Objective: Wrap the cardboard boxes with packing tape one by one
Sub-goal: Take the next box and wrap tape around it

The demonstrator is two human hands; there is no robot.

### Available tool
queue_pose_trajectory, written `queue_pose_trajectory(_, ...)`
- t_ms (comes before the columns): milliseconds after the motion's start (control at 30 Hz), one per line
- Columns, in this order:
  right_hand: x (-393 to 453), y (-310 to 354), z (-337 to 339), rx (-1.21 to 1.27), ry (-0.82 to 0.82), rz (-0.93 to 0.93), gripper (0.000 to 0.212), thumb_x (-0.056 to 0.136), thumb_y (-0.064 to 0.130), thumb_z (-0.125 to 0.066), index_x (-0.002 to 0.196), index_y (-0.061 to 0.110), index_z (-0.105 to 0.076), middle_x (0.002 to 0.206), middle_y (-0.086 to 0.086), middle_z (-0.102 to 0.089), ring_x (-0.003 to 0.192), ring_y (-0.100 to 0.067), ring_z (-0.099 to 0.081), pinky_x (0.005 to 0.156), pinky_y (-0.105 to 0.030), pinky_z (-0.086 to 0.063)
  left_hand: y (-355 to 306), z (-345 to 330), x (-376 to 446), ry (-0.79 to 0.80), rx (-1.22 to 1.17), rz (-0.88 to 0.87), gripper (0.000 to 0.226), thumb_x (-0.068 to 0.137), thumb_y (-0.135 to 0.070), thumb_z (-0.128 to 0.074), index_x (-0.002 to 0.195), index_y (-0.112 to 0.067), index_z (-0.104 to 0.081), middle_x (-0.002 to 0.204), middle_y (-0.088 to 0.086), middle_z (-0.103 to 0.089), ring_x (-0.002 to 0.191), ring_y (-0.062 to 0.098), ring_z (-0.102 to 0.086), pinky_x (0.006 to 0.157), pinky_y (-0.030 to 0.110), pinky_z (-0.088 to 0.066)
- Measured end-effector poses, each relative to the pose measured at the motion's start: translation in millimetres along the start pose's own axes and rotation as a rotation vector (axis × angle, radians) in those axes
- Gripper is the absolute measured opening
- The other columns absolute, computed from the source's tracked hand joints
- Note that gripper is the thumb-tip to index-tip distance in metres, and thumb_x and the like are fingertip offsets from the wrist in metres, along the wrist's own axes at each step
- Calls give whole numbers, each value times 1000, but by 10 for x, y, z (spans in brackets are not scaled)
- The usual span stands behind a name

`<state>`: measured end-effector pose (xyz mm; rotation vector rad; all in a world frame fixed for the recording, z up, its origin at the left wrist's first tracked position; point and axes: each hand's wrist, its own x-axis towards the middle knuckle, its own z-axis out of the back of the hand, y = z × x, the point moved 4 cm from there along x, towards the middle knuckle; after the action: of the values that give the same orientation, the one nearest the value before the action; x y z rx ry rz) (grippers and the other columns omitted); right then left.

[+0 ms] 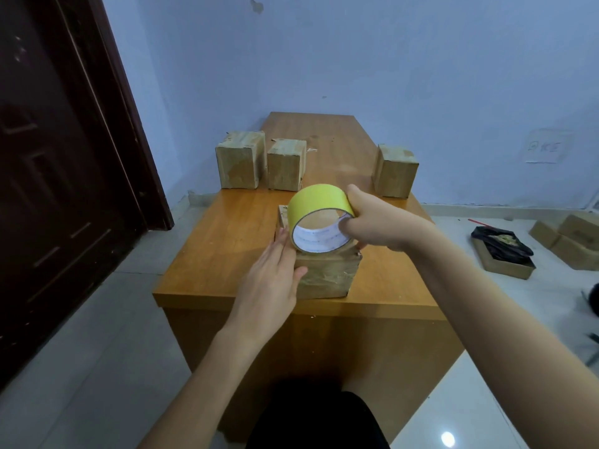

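Dim, bluish, soft light; glare spot on floor tiles [448, 439]; wide-angle bending at edges.

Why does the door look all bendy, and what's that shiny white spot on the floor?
In the head view, the wide-angle lens bows straight edges near the frame's borders, so the door leans and curves; the white spot is glare, probably a lamp mirrored in the glossy floor tile; the table also shows a soft sheen, and the far boxes look slightly soft.

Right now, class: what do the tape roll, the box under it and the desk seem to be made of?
Tape roll: glossy yellow plastic film, likely on a card core with a white printed liner. Box: brown cardboard, shiny where clear tape seems to cover it. Desk: orange wood-grain, smooth and reflective, probably laminated board.
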<state>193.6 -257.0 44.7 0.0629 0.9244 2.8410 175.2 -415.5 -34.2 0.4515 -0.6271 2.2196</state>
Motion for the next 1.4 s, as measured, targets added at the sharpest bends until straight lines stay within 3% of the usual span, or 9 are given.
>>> queue_pose_trajectory(100,5,-38,-5,51,-4,-21,14,89,4,-48,99,9,-39,93,-13,-44,80,-25,-48,65,-43,-54,-5,-2,-10,-12,6,-1,50,94,-25,-52,139,-6,-40,146,8,-39,135,19,-35,108,31,-32)
queue_pose_trajectory(200,-14,-157,-21,159,-53,-77,17,88,1,-48,86,12,-36,86,-8,-41,74,-20,-43,56,-28,-47,47,12,-65,-14,-20,28,59,93,-25,-53,145,-11,-29,151,2,-26,137,17,-30,105,26,-22)
queue_pose_trajectory(333,-65,-366,-12,279,-154,-149,20,88,1,-49,81,13,-35,82,-6,-39,71,-18,-40,54,-26,-42,95,-7,-23,54,-114,79,66,95,-32,-46,148,-24,-8,153,-13,-7,139,12,-24,107,29,-25)
queue_pose_trajectory(633,-2,-395,-82,289,-163,-189,10,91,12,-50,90,12,-40,90,-8,-46,82,-23,-49,79,-44,-53,-72,-16,92,-5,106,27,75,89,-45,-54,148,-11,-21,154,4,-21,141,16,-20,104,26,-8)
queue_pose_trajectory(800,6,-386,-74,263,-212,-163,7,94,19,-49,93,13,-47,89,-6,-53,80,-19,-56,58,-29,-55,-96,-53,104,-10,211,9,74,88,-48,-55,144,-6,-30,150,9,-32,138,18,-30,107,27,-9)
queue_pose_trajectory(1000,-28,-305,-93,113,-225,-6,15,88,19,-65,94,10,-54,84,-5,-56,78,-22,-54,64,-30,-47,-80,-74,140,-3,212,-15,73,90,-51,-50,145,-9,-29,152,7,-28,140,16,-25,110,24,-10)
queue_pose_trajectory(1133,5,-366,-7,250,-198,-91,5,91,0,-49,94,4,-48,94,-16,-57,88,-29,-59,69,-40,-54,-55,-46,158,8,220,-42,74,89,-53,-50,146,-11,-28,152,4,-29,139,14,-26,110,25,-11)
queue_pose_trajectory(1267,-48,-514,-17,509,-214,-149,12,92,-1,-49,92,11,-47,89,-9,-64,78,-16,-61,48,-19,-50,-1,-65,240,14,227,-93,77,89,-60,-43,148,-16,-20,154,-1,-21,141,10,-19,108,23,-5)
queue_pose_trajectory(1400,-69,-572,-113,590,-299,-146,11,92,13,-60,100,12,-53,97,-6,-64,83,-14,-62,50,-16,-52,45,-96,278,37,211,-114,82,85,-66,-40,148,-17,-19,155,-3,-19,141,9,-16,106,23,-5)
